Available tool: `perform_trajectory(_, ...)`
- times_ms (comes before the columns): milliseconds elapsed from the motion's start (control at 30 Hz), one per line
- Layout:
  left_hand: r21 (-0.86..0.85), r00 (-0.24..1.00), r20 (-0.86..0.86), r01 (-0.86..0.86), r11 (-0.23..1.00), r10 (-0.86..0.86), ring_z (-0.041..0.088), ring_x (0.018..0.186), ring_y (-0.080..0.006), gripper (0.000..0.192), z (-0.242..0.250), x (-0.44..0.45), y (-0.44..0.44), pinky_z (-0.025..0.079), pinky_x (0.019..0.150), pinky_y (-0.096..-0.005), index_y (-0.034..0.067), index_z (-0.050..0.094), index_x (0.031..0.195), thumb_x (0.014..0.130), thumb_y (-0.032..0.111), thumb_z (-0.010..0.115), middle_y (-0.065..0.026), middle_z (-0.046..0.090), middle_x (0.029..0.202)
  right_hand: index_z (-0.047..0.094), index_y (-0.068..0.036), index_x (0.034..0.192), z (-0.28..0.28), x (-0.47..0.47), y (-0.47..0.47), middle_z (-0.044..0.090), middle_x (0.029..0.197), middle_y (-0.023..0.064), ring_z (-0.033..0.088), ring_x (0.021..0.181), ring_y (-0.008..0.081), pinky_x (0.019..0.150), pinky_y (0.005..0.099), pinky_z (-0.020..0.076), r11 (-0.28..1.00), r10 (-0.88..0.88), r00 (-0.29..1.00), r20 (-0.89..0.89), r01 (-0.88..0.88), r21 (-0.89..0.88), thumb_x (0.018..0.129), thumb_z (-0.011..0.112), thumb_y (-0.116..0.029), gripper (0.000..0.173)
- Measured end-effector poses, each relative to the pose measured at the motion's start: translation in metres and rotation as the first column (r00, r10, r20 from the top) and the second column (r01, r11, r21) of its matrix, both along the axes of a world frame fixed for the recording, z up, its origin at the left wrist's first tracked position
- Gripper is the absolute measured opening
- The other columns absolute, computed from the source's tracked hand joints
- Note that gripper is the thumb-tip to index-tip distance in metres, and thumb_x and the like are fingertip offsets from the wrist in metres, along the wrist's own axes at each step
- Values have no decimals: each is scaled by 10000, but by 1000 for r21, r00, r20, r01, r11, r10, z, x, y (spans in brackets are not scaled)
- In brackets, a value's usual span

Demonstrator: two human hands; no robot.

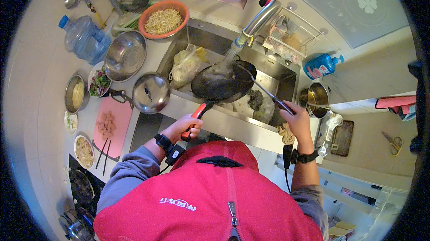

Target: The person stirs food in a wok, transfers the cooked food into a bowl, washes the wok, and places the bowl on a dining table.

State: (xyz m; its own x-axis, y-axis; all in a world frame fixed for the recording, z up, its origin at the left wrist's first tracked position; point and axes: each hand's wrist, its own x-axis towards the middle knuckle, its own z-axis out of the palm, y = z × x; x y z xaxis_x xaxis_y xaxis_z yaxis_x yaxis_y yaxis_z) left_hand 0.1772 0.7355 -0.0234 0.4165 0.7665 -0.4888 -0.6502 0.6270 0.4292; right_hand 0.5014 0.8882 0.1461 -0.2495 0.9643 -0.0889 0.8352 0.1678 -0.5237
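Note:
My left hand (188, 127) is closed around the red and black handle of a dark wok (215, 83), which is held tilted over a steel sink (201, 32). Water runs from the metal faucet (262, 19) into the wok. My right hand (297, 120) grips the dark handle of a metal spatula (267, 93); its far end reaches the wok's right side, its tip hard to make out. A tied plastic bag (185, 67) of food lies in the sink, left of the wok. Beneath and to the right are a dark scouring pad (256, 99) and a clear bag (264, 110).
Left of the sink stand a bowl of bean sprouts (163, 21), a steel basin (125, 56), a steel lid (151, 93) and a pink cutting board (112, 123) with cut meat. To the right are a blue soap bottle (319, 66), a steel pot (317, 98) and scissors (393, 143).

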Motion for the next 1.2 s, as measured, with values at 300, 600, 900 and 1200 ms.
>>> perform_trajectory(300, -146, 421, 900, 45, 988, 113, 393, 467, -42, 116, 16, 23, 6, 363, 399, -189, 15, 447, 1001, 913, 88, 462, 36, 386, 617, 593, 39, 1147, 36, 22, -32, 671, 993, 106, 615, 887, 141, 809, 257, 472, 974, -165, 906, -389, 211, 79, 792, 672, -67, 378)
perform_trajectory(600, 133, 931, 292, 188, 973, -219, 411, 419, -79, 161, 40, 16, 0, 395, 371, -244, 31, 453, 959, 871, 138, 534, 4, 420, 571, 601, 29, 1144, 23, 26, -35, 663, 993, 79, 588, 887, 124, 815, 245, 453, 971, -183, 886, -427, 231, 64, 810, 658, -67, 352)
perform_trajectory(900, 56, 794, -538, 370, 927, -284, 546, 407, -179, 158, 32, 3, -29, 463, 379, -299, 8, 469, 789, 783, 100, 598, -69, 524, 551, 596, -53, 888, -97, 3, 1, 439, 482, 0, 336, 330, 100, 309, 253, 263, 716, -477, 775, -415, 69, -695, 886, 571, -332, 280)
perform_trajectory(1200, 48, 823, -550, 197, 979, -139, 542, 395, -184, 195, 11, 2, -44, 431, 350, -289, 19, 445, 841, 772, 94, 611, -71, 518, 523, 458, -143, 812, -154, -97, 68, 421, 526, -22, 305, 368, 86, 339, 239, 259, 553, -612, 624, -486, -102, -827, 920, 524, -349, 242)
